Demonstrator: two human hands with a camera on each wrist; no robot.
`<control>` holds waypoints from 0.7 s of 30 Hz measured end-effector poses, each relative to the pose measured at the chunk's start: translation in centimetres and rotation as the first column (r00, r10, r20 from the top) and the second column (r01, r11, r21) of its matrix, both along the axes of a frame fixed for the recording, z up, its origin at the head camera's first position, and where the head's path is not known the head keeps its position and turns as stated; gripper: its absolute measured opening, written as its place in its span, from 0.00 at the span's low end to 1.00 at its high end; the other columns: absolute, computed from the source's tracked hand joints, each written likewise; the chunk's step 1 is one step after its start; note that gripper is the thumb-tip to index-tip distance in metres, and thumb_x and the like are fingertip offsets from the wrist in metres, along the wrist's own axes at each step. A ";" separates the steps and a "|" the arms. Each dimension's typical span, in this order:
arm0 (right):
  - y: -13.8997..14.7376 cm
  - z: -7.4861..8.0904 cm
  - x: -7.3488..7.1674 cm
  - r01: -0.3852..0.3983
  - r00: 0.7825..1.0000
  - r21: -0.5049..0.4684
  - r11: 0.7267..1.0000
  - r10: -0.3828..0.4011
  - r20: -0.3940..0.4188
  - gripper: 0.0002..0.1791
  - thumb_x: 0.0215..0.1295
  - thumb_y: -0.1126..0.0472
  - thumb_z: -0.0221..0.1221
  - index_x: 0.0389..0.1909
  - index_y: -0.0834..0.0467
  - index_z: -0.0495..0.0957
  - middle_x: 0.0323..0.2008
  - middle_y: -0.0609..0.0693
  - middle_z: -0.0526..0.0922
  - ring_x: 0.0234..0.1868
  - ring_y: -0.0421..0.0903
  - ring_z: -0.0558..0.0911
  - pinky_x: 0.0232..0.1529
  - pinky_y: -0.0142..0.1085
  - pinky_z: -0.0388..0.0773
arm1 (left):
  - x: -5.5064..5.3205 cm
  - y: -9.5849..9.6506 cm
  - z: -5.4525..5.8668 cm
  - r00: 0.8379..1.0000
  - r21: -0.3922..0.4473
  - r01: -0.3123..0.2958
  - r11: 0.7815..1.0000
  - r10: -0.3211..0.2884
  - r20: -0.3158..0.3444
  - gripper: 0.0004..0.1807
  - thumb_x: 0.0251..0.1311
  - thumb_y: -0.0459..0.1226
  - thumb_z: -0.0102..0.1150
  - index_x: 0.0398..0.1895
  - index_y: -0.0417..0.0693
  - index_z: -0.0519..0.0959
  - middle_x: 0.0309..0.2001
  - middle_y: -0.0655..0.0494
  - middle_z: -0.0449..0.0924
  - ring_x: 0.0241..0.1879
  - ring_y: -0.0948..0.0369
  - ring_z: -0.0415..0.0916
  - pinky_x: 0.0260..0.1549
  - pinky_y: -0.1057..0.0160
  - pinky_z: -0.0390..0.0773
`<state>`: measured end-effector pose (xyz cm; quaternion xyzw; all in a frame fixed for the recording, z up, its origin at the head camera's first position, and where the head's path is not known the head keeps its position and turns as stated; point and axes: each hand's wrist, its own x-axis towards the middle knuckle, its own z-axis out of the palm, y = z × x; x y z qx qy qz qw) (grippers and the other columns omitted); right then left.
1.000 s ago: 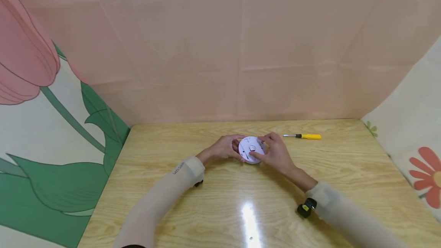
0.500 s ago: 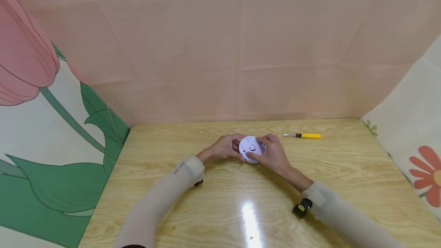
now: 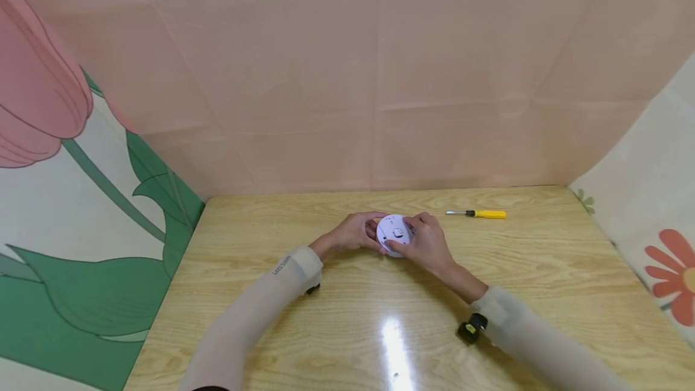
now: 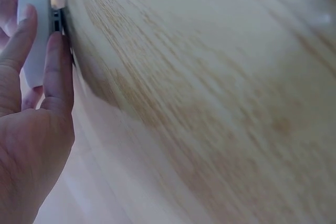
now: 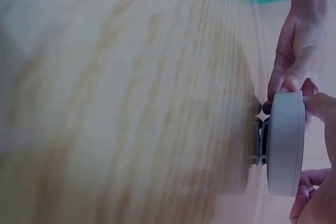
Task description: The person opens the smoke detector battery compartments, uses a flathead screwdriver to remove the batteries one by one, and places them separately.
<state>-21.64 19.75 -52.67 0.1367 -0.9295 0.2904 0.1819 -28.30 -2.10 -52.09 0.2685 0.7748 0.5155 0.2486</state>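
A round white smoke detector (image 3: 387,232) is held a little above the tabletop, its slotted, holed back facing up. My left hand (image 3: 352,233) grips its left rim between thumb and fingers, as the left wrist view also shows. From the right, my right hand (image 3: 431,247) reaches over the back, thumb low on the face and forefinger near the upper right edge. In the right wrist view the detector (image 5: 286,145) shows its thick side wall, with a smaller dark vented part facing the table. Part of the back is hidden by my right hand.
Behind and to the right, a flat-blade screwdriver (image 3: 476,214) with a yellow handle lies on the wooden table (image 3: 347,330). A pink cloth backdrop (image 3: 304,107) rises at the table's far edge, with flower-patterned cloth at both sides.
My right hand and forearm have shifted slightly left, the thumb moving left across the detector's back. My left hand stays in place on the rim. The screwdriver has not moved.
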 end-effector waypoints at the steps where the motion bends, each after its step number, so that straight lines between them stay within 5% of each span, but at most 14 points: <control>1: -0.1 0.0 0.0 0.002 1.000 0.003 1.000 -0.002 -0.003 0.40 0.45 0.46 0.83 0.51 0.73 0.85 0.39 0.63 0.83 0.42 0.58 0.79 0.42 0.52 0.80 | 0.0 0.0 0.0 1.000 0.002 0.000 1.000 0.000 0.000 0.47 0.51 0.27 0.82 0.76 0.46 0.72 0.47 0.48 0.86 0.42 0.61 0.88 0.45 0.65 0.87; 21: -1.1 0.9 0.0 0.088 0.991 0.003 0.996 -0.088 0.101 0.39 0.46 0.48 0.80 0.52 0.74 0.84 0.43 0.65 0.85 0.42 0.55 0.81 0.40 0.50 0.83 | 0.0 -0.1 -0.3 1.000 0.026 -0.011 1.000 0.011 0.002 0.48 0.51 0.28 0.82 0.77 0.43 0.70 0.48 0.45 0.87 0.42 0.60 0.88 0.45 0.65 0.88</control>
